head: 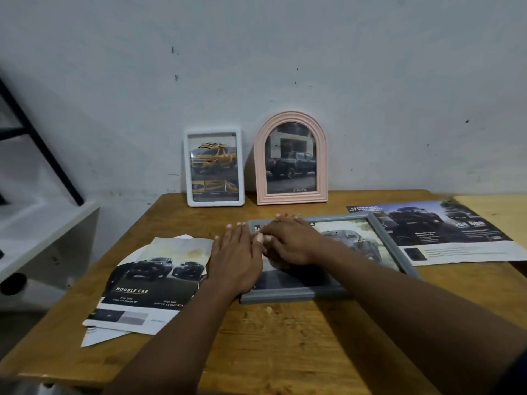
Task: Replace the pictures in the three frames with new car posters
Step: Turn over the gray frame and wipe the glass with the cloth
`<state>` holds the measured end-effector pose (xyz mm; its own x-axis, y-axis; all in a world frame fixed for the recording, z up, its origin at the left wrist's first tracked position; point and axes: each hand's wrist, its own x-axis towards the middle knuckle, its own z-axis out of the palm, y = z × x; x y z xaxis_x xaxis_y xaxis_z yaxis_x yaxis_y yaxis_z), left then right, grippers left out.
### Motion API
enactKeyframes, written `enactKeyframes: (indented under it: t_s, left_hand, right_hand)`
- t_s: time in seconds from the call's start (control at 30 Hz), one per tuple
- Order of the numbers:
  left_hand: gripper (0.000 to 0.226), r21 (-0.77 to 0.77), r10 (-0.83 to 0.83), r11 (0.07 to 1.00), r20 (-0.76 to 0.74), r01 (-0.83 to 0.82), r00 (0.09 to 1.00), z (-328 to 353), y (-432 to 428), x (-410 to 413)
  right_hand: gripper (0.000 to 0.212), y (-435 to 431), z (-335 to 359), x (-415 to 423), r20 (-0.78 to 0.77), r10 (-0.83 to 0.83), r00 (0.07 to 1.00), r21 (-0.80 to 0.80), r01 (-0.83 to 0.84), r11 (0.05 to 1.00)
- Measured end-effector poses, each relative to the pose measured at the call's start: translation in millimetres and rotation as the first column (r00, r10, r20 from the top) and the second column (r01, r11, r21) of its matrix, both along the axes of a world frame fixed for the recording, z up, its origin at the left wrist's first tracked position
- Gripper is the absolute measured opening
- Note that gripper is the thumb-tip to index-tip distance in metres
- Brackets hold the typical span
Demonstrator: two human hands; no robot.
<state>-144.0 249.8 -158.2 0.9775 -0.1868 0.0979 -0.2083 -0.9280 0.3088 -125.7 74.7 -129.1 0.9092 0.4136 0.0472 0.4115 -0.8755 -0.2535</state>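
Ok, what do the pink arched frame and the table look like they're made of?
Pink arched frame: probably moulded plastic or painted wood, matte; ridged, evenly coloured rim. Table: wood or wood-look board, low sheen; visible grain streaks and worn patches.

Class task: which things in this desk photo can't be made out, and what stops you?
Head view:
Picture in the grey frame: left part hidden under left hand and right hand.
Double Cab poster: small print blurred.
Sheets beneath it: covered, only corners show.

arms: bare forearms | left hand | right hand | worn: dark sleeve edge, right arm
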Motion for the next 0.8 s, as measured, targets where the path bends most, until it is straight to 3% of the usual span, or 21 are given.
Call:
enactKeyframes:
  t_s: [0.13,0.33,0.5,0.6,0.8]
  left_hand:
    - [0.065,0.024,-0.035,0.999,-0.04,0.035,0.999,0.6,2.3,2.6]
    - [0.071,0.116,-0.097,0.988,-0.06,0.103,0.993,-0.1,1.5,3.8]
    - [0.077,0.076,-0.096,0.992,-0.068,0.102,0.993,-1.9,0.8,2.7]
    - [0.073,0.047,-0.098,0.994,-0.071,0.102,0.993,0.3,1.4,2.0]
    - [0.082,0.082,-0.112,0.989,-0.1,0.12,0.989,-0.3,0.5,2.9]
  right_hand:
    - [0.053,1.0,-11.4,2.8,0.019,0.09,0.996,-0.095,-0.087,0.992]
    - [0.054,-5.5,-10.4,5.0,-0.007,0.07,0.998,-0.107,-0.07,0.992]
    - [0.049,-10.3,-8.2,5.5,0.118,0.056,0.991,-0.087,-0.046,0.995]
    - [0.051,-6.2,-11.8,5.6,0.05,0.122,0.991,-0.071,-0.118,0.99]
    - [0.051,-31.6,-11.0,6.1,0.002,0.104,0.995,-0.071,-0.104,0.992]
